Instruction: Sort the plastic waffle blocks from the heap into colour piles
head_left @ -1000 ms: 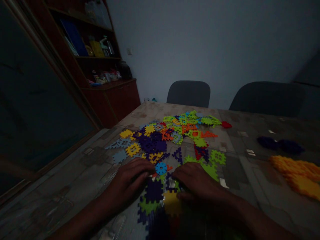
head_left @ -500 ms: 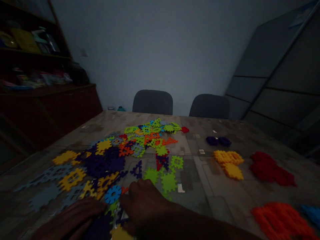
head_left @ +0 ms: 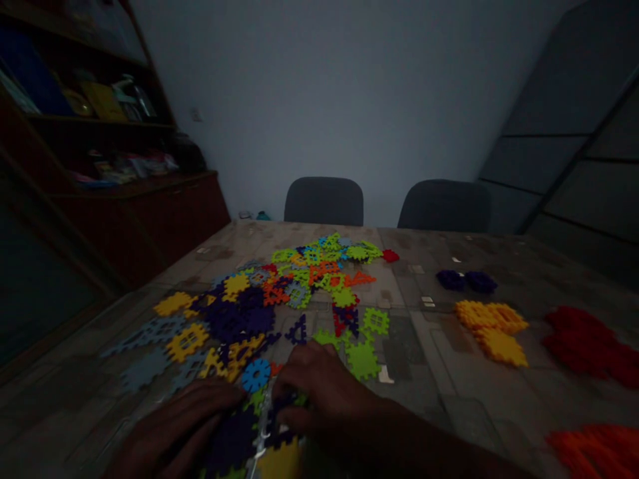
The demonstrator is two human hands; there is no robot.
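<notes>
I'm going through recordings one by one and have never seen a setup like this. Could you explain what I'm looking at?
There is no machine here: these are a person's bare hands, seen by a camera worn on the head, looking forward and down. On the patterned table lies a spread of mixed, notched flat pieces. To its right sit single-colour groups: purple, yellow, red and orange. The left hand is beside a dark purple square; the right hand bends over pieces near a blue wheel-shaped piece. It is too dark to tell whether either hand grips anything.
</notes>
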